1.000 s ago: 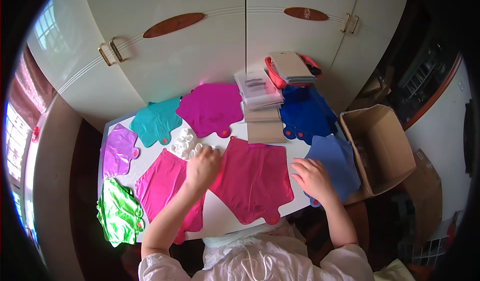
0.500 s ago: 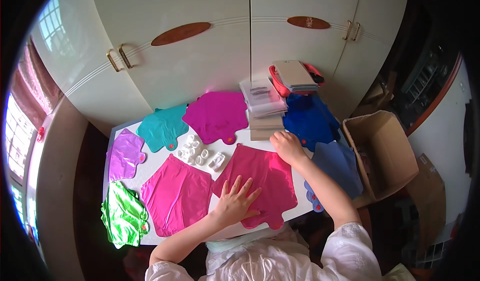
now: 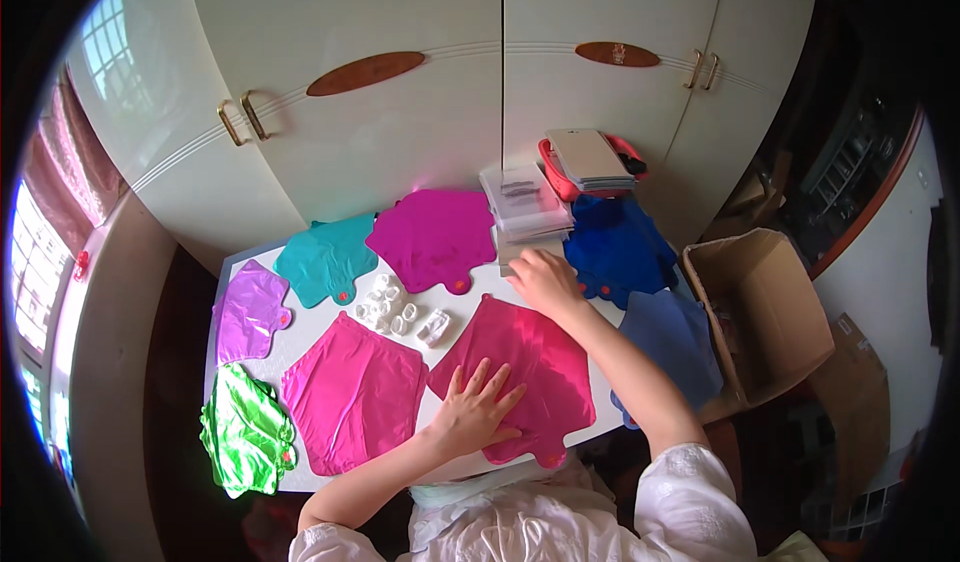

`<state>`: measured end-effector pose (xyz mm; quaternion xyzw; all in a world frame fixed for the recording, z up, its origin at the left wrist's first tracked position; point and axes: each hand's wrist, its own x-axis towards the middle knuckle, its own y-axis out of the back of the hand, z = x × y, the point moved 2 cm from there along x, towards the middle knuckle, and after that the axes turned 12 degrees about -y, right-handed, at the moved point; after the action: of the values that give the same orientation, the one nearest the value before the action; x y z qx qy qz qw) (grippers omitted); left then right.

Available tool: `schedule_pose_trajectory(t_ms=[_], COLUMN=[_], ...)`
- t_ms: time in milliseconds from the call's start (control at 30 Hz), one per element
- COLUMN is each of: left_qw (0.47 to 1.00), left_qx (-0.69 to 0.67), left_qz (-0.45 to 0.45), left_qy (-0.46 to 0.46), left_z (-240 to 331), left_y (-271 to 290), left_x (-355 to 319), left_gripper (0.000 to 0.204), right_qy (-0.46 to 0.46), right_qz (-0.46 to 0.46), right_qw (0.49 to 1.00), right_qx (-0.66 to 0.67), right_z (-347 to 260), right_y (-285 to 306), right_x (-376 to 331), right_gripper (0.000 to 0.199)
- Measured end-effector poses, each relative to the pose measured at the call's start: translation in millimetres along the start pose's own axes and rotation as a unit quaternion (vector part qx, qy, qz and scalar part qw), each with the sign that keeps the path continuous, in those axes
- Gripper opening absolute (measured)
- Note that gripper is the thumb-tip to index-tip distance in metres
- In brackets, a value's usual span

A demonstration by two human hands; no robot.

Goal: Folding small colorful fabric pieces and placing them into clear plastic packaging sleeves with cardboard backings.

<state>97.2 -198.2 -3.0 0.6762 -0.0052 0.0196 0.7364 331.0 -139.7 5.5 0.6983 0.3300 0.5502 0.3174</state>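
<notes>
A cream cupboard (image 3: 400, 152) stands across the far side of my table (image 3: 310, 323). By the table's right end is a cardboard box (image 3: 790, 312), its top open. The pink sheet on the right (image 3: 545, 372) lies flat in front of me; another pink sheet (image 3: 350, 392) lies to its left. Behind them come a magenta sheet (image 3: 430, 237) and a dark blue sheet (image 3: 615, 247), with a light blue sheet (image 3: 688, 347) nearer the box, partly behind my right forearm. A green sheet (image 3: 245, 432) (very shiny, and crumpled), a teal sheet (image 3: 325, 254) and a lilac sheet (image 3: 245, 307) sit along the left. A red basket (image 3: 560, 180) at the back carries a stack of cards (image 3: 590, 152), and plastic packets (image 3: 530, 202) lie just in front of it.

My left grip (image 3: 473, 414) rests palm down on the right-hand pink sheet, fingers spread. My right grip (image 3: 542, 280) is bent over a tan card (image 3: 515, 245) before the packets, fingers close together; I cannot tell whether they pinch it. Smallest are the white rolls (image 3: 380, 304), heaped between the magenta sheet and the pink ones.
</notes>
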Motion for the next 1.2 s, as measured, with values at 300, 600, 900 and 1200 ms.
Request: schedule_pose_trajectory(t_ms=[300, 600, 900, 1200], left_qw=[1.0, 1.0, 1.0, 0.999], left_qx=[0.0, -0.007, -0.008, -0.034], left_qz=[0.008, 0.016, 0.023, -0.01], left_qy=[-0.006, -0.003, 0.0, -0.013], left_z=[5.0, 3.0, 0.3, -6.0], left_y=[-1.0, -4.8, -3.4, 7.0], left_x=[-6.0, -7.1, -8.8, 0.6], left_gripper=[0.072, 0.071, 0.071, 0.069], right_qy=[-0.004, 0.098, -0.008, -0.223], right_qz=[-0.063, 0.042, 0.032, -0.143], right_qw=[0.984, 0.988, 0.998, 0.962], right_qx=[-0.169, -0.115, 0.06, -0.063], right_z=[-37.9, -62.8, 9.7, 42.2], right_y=[-54.7, -4.4, 5.2, 136.3], right_x=[39.8, 46.8, 16.7, -133.9], right_gripper=[0.013, 0.003, 0.007, 0.039])
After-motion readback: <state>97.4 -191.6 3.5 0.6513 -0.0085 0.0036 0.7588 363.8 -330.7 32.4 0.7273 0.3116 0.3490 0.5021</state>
